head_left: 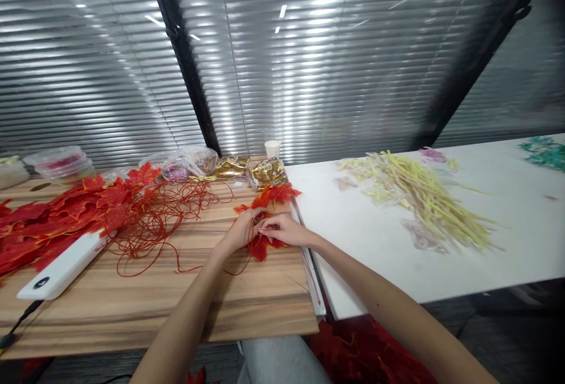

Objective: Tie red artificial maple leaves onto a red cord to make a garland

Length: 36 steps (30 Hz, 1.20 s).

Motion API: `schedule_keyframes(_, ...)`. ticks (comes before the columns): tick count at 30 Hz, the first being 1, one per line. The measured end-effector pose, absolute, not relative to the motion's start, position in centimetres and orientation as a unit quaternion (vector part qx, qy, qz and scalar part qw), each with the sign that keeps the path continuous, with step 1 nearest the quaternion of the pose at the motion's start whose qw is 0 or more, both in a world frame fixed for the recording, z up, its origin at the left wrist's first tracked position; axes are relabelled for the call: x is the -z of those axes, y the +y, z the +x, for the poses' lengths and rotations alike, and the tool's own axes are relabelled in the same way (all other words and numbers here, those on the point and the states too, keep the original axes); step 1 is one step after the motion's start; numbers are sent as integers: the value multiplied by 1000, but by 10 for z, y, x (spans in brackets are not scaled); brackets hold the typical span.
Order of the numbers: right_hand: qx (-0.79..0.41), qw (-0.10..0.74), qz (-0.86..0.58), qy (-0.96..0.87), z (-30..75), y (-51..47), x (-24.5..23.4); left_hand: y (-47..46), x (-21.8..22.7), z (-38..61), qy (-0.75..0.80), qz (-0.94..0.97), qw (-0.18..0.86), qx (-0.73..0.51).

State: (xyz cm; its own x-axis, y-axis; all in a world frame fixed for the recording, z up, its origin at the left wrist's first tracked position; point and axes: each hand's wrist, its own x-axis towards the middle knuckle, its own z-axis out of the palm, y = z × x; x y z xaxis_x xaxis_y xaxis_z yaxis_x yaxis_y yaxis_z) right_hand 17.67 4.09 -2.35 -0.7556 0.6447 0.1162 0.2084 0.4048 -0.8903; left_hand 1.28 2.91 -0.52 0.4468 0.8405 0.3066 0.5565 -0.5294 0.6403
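Observation:
Over the right end of the wooden table, my left hand and my right hand meet at a small bunch of red-orange artificial maple leaves. My left fingers are closed around the bunch, their tips partly hidden. My right thumb and forefinger are pinched together on a thin red cord beside the left fingertips. Leaf points show behind and below both hands. From there the cord loops down to the left, towards a loose tangle of red cord on the tabletop.
Left of the tangle lies a heap of red maple leaves with a white device and its cable. Gold packets, a paper cup and plastic tubs line the back. Yellow strips lie on the white table.

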Motion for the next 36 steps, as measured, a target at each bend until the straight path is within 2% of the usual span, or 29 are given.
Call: schedule_keyframes(36,-375,242,-255,-858,176,40,21,37,17,9,422,840,201,-276)
